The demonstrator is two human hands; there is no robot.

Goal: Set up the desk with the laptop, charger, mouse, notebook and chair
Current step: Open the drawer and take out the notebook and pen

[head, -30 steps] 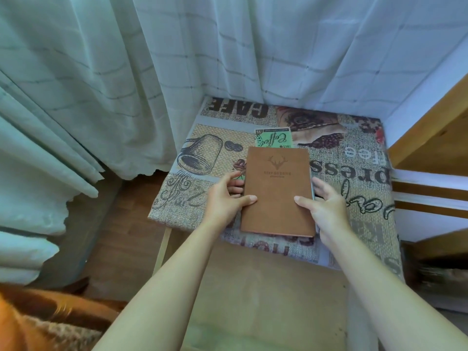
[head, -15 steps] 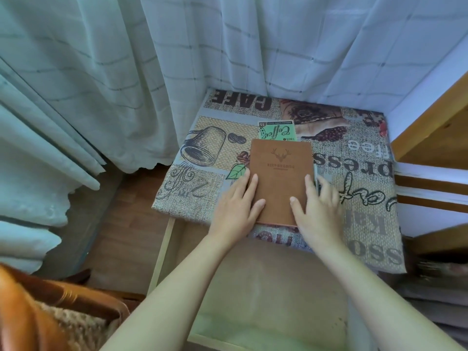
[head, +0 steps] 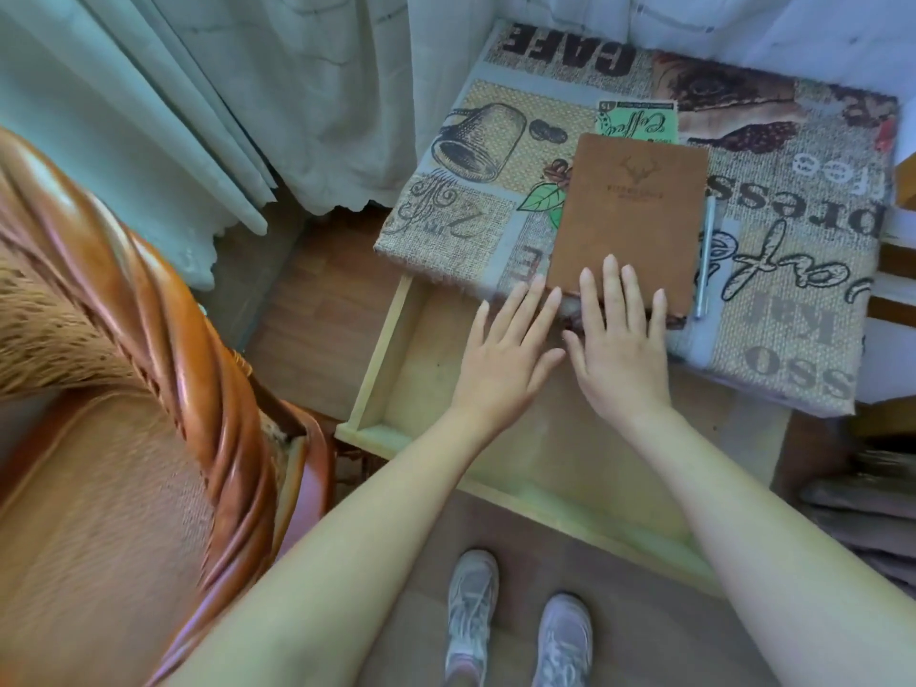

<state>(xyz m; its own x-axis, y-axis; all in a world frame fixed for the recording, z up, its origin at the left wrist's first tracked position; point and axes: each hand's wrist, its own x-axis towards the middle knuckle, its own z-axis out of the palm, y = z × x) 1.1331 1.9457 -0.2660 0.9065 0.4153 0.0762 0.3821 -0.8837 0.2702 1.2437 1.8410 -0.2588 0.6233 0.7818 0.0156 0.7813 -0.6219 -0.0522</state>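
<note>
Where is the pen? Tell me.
In the head view, the pen lies on the printed desk cloth, just right of the brown notebook.

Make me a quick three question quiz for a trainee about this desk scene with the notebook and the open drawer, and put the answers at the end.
1. True or false: the right hand has its fingers curled round the brown notebook.
2. What lies on the printed tablecloth along the notebook's right edge? A) a mouse B) a pen C) a charger
3. Fill in: below the desk's front edge the wooden ___ stands pulled out.

Key
1. False: its straight fingers rest flat on the cover; the left hand is flat beside it too.
2. B, the pen.
3. drawer
</note>
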